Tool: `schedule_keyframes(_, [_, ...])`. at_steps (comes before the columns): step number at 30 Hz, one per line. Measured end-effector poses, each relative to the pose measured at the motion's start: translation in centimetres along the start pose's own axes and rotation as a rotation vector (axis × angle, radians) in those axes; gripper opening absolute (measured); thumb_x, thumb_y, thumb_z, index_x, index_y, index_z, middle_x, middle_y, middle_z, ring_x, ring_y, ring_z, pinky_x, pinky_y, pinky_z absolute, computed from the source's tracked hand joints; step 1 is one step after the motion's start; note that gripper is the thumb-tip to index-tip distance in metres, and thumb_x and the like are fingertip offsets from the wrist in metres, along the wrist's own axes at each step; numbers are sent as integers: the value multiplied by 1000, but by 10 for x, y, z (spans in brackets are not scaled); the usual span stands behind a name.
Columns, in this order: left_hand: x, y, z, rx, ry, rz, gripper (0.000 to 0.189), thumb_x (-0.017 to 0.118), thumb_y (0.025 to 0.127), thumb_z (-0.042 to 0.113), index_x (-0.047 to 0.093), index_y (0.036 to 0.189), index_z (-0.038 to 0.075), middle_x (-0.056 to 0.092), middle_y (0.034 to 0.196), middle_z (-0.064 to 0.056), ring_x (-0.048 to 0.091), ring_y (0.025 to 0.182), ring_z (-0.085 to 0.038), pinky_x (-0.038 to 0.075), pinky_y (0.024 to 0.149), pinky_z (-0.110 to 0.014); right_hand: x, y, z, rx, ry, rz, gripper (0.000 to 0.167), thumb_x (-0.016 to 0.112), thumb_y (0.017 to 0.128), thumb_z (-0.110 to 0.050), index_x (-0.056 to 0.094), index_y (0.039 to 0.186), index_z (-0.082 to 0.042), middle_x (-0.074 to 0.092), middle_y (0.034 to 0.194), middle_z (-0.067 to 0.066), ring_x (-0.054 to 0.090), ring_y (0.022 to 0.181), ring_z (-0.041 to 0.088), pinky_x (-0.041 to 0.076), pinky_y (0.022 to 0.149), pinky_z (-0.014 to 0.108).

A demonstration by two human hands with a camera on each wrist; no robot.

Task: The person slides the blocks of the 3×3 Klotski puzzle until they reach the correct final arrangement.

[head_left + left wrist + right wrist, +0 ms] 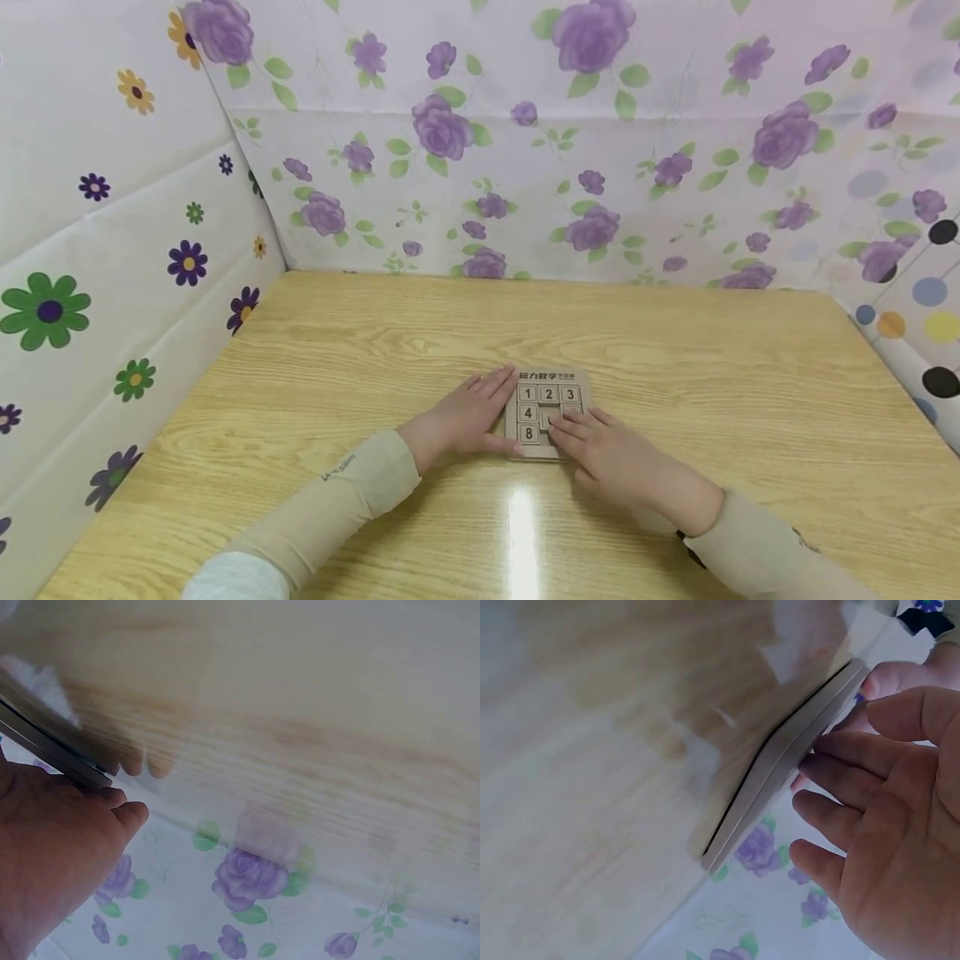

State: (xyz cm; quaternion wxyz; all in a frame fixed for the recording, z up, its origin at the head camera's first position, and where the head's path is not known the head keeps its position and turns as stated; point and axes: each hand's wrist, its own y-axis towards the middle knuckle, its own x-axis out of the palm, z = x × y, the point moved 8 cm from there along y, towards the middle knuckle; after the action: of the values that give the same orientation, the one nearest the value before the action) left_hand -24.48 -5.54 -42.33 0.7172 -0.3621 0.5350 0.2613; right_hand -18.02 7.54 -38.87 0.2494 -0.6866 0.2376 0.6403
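A sliding number puzzle [540, 376] lies flat on the table, with number tiles such as 1, 2, 3, 4 and 8 showing and others covered by fingers. My left hand [465, 417] rests against its left side, fingers straight toward the upper left corner and thumb stretched to the lower left corner. From the right, my right hand [618, 458] reaches over the lower right part, fingertips on the tiles near the middle. In the right wrist view, the extended fingers [829, 817] line up along the puzzle's face beside its thin edge [780, 761].
The wood-grain table [360, 333] spreads around the puzzle on all sides. A cloth with purple flowers [487, 192] hangs behind it, and another flowered cloth [112, 250] stands at the left. Dotted cloth [918, 325] borders the right side.
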Motion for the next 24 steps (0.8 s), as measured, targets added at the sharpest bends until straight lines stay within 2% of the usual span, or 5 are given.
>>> schedule_keyframes(10, [2, 1, -1, 0, 4, -6, 107, 47, 81, 74, 4, 153, 8, -2, 160, -8, 4, 148, -23, 8, 121, -39, -1, 8, 1, 23, -5, -16, 50, 51, 90, -18, 49, 136, 2, 47, 143, 15, 40, 135, 34, 30, 112, 53])
schedule_keyframes(18, [2, 1, -2, -3, 10, -1, 107, 48, 81, 73, 4, 153, 7, -2, 160, -8, 4, 148, -23, 8, 121, -39, -1, 10, -22, -69, -13, -20, 53, 50, 89, -19, 46, 139, -1, 44, 147, 11, 38, 137, 30, 30, 114, 50])
schedule_keyframes(24, [1, 1, -2, -2, 6, 8, 107, 47, 81, 74, 5, 153, 7, 0, 161, -9, 5, 148, -24, 8, 121, -40, 2, 11, -22, -66, 7, -36, 54, 51, 89, -20, 47, 139, -2, 44, 147, 10, 39, 137, 30, 29, 114, 50])
